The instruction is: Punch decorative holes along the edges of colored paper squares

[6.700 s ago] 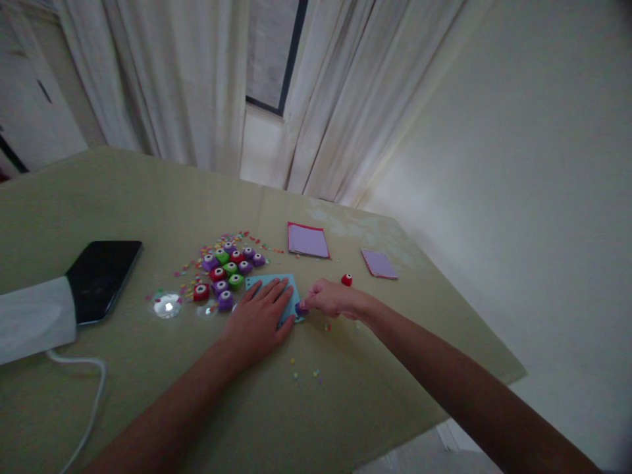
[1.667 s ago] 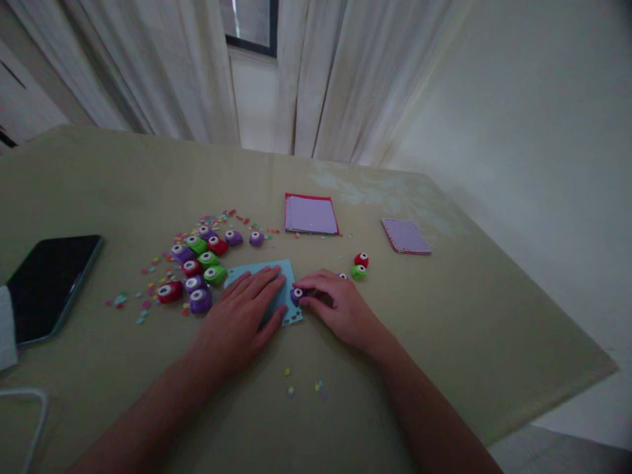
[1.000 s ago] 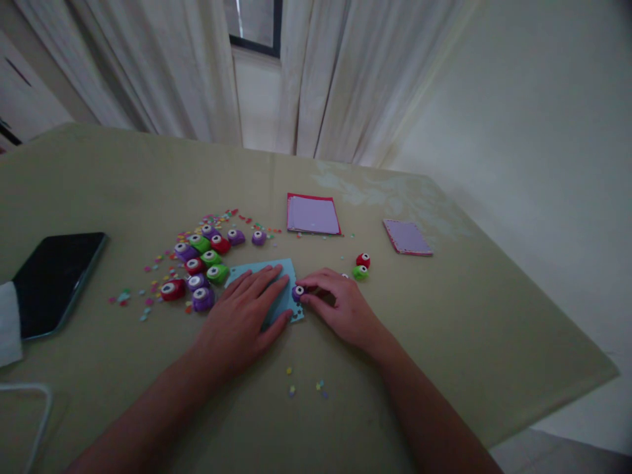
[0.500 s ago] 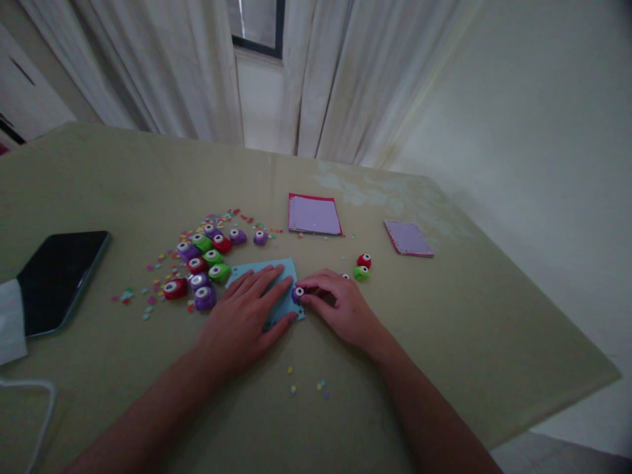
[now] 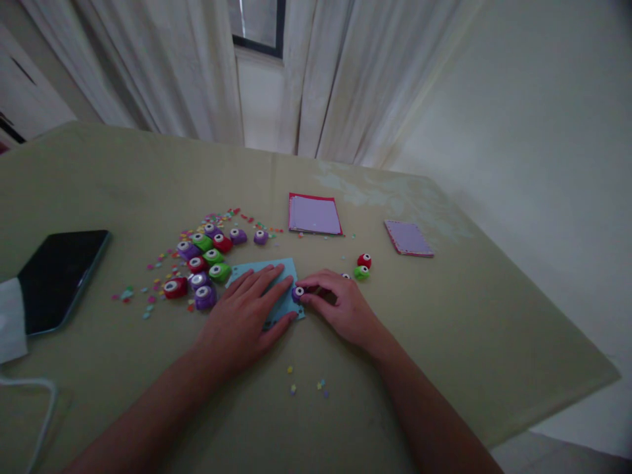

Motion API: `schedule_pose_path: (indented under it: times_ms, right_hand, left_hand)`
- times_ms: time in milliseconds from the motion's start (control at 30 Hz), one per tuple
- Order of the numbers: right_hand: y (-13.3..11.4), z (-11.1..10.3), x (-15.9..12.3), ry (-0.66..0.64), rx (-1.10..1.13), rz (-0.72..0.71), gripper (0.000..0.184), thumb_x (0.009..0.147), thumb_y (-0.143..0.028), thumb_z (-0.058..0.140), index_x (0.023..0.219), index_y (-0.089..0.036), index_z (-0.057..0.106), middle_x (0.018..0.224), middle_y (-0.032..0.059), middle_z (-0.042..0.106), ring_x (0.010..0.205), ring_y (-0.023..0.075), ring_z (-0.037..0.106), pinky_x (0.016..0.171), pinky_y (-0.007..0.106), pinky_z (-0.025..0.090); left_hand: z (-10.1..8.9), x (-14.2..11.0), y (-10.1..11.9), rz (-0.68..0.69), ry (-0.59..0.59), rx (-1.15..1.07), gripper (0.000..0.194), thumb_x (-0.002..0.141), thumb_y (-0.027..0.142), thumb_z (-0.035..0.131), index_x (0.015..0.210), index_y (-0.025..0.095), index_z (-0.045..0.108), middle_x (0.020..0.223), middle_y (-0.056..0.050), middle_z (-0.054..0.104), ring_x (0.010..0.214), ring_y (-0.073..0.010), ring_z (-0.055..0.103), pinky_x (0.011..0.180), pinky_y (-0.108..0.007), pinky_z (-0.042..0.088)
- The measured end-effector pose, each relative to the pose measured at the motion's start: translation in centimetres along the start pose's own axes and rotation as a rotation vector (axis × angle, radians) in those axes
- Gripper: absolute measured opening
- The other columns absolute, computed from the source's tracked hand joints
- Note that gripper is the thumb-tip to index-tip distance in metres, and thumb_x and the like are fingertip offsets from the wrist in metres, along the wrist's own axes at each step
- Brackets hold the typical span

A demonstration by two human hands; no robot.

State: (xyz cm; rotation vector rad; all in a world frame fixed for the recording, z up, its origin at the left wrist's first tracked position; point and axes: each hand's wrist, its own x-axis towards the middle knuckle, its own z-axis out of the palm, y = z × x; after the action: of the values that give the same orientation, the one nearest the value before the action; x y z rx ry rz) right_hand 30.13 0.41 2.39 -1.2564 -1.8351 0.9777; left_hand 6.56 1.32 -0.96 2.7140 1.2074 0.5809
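Note:
My left hand [image 5: 247, 308] lies flat with fingers spread on a light blue sheet of paper [image 5: 289, 271], covering much of it. Small punched holes show along the sheet's lower edge. At its right edge sits a small purple craft punch [image 5: 297, 293] with a white round button, pinched between the thumb and fingers of my right hand [image 5: 340, 304]. Just beyond that hand are a red craft punch [image 5: 364, 261] and a green craft punch [image 5: 361, 272]. Another punch is mostly hidden behind my right knuckles.
Several purple, green and red punches [image 5: 213, 257] cluster left of the paper among confetti [image 5: 158, 258]. Purple-and-red paper stacks [image 5: 316, 216] [image 5: 409, 238] lie farther back. At the left are a black tablet [image 5: 64, 280], a white cloth-like piece [image 5: 10, 322] and a white cable [image 5: 47, 408].

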Motion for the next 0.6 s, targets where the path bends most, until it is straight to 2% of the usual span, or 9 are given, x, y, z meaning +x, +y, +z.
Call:
schedule_pose_path:
  times_ms: [600]
  right_hand:
    - [-0.05,0.06,0.06,0.008,0.002,-0.02,0.019,0.099,-0.021,0.076,0.116,-0.026,0.083,0.109,0.0055,0.079,0.099,0.0204,0.072,0.091,0.034,0.055]
  left_hand:
    - [0.1,-0.05,0.05,-0.02,-0.002,-0.029,0.053,0.106,0.049,0.055,0.154,0.025,0.055,0.165,-0.011,0.052,0.147,-0.0335,0.054,0.125,-0.055,0.039]
